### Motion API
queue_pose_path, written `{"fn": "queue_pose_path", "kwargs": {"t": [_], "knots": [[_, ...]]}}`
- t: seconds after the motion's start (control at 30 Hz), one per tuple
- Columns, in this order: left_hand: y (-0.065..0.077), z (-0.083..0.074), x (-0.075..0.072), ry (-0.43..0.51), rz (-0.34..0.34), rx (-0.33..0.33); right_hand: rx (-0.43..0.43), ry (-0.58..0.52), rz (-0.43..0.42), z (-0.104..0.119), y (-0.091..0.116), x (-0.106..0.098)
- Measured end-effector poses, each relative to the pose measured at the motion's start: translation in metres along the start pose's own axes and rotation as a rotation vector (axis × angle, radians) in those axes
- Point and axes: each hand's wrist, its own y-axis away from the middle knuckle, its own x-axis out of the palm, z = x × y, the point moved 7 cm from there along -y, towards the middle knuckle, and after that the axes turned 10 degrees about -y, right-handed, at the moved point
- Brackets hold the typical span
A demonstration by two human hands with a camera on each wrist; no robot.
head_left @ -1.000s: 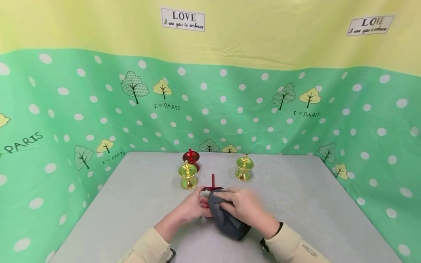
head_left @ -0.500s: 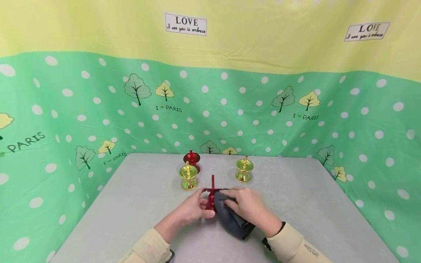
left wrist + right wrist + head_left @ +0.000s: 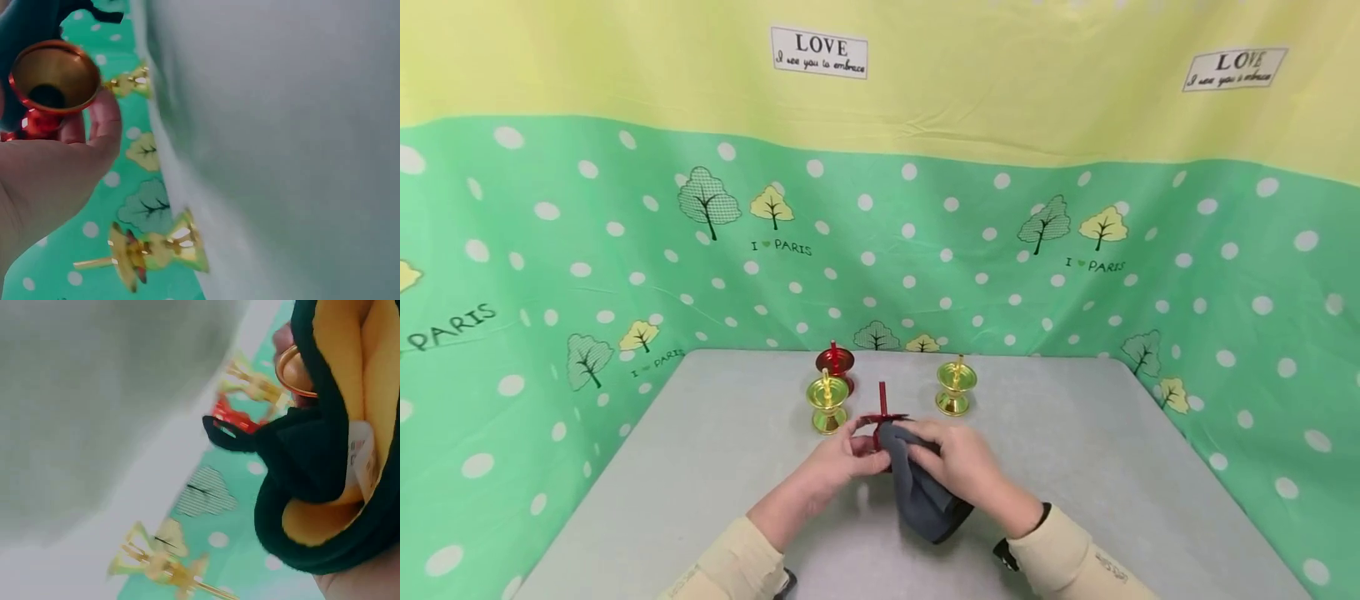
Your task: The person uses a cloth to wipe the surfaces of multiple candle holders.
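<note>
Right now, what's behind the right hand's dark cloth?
In the head view, a red candle holder that the left hand grips: spike and dish show; the dark cloth covers much of its stem and base.

you are facing a curtain (image 3: 925,92) that is hanging behind and beside the grey table (image 3: 647,475). it is showing yellow above and green below, with white dots (image 3: 865,202) scattering over the green. two white labels (image 3: 820,53) are reading "love" on the yellow, and printed trees (image 3: 708,202) are standing above "paris" lettering (image 3: 782,247). toward the table's back, a gold stand (image 3: 829,412) is standing upright on your left, partly hiding a red stand (image 3: 844,362) just behind it. a second gold stand (image 3: 953,392) is standing well apart, rightward.
</note>
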Motion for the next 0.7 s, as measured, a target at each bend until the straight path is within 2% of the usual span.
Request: {"fn": "queue_pose_path", "kwargs": {"t": [0.07,0.17,0.23,0.33,0.43,0.63,0.7], "knots": [[-0.001,-0.008,-0.002,0.042,-0.026,0.032,0.02,-0.062,-0.02,0.004,-0.003,-0.01],[-0.002,-0.02,-0.005,0.047,-0.087,0.07,0.054,-0.096,-0.036,0.009,-0.005,-0.023],[-0.002,-0.028,-0.007,0.029,-0.136,0.092,0.062,-0.09,-0.034,0.013,-0.005,-0.028],[0.0,-0.039,-0.009,-0.003,-0.189,0.132,0.028,-0.062,-0.029,0.02,-0.003,-0.034],[0.004,-0.046,-0.009,-0.035,-0.2,0.167,0.018,-0.017,-0.039,0.021,-0.002,-0.037],[0.01,-0.047,-0.004,-0.159,-0.207,0.197,0.184,0.154,-0.09,-0.005,0.003,-0.042],[0.011,-0.042,-0.004,-0.154,-0.214,0.179,0.155,0.146,-0.097,-0.005,0.006,-0.04]]}}
